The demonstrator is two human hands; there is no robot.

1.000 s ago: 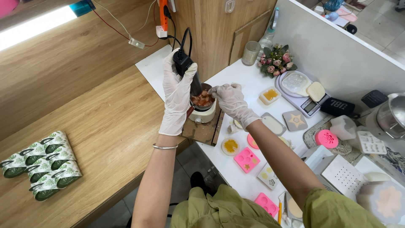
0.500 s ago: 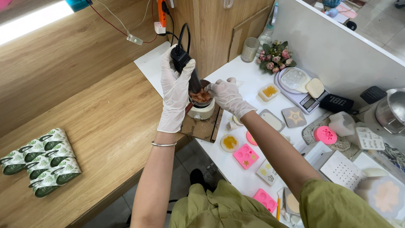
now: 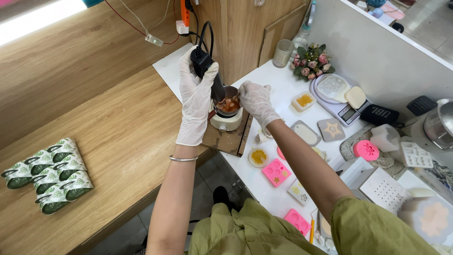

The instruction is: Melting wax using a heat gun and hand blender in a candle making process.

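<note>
My left hand [image 3: 197, 101], in a white glove, grips a black corded hand blender [image 3: 204, 63] that angles down into a small metal pot [image 3: 230, 102]. The pot holds orange-brown chunks and sits on a small white heater [image 3: 227, 122] on a wooden board [image 3: 227, 140]. My right hand [image 3: 254, 100], also gloved, rests on the pot's right rim and steadies it.
A white worktop [image 3: 278, 80] carries pink silicone moulds [image 3: 276, 172], small filled moulds [image 3: 303, 100], a scale [image 3: 340, 106], a flower bunch [image 3: 310, 63] and a glass cup [image 3: 282, 53]. Green patterned packs [image 3: 47, 174] lie on the wooden counter at left.
Both hands stay on the blender and pot; they have barely shifted. The view has moved slightly.
</note>
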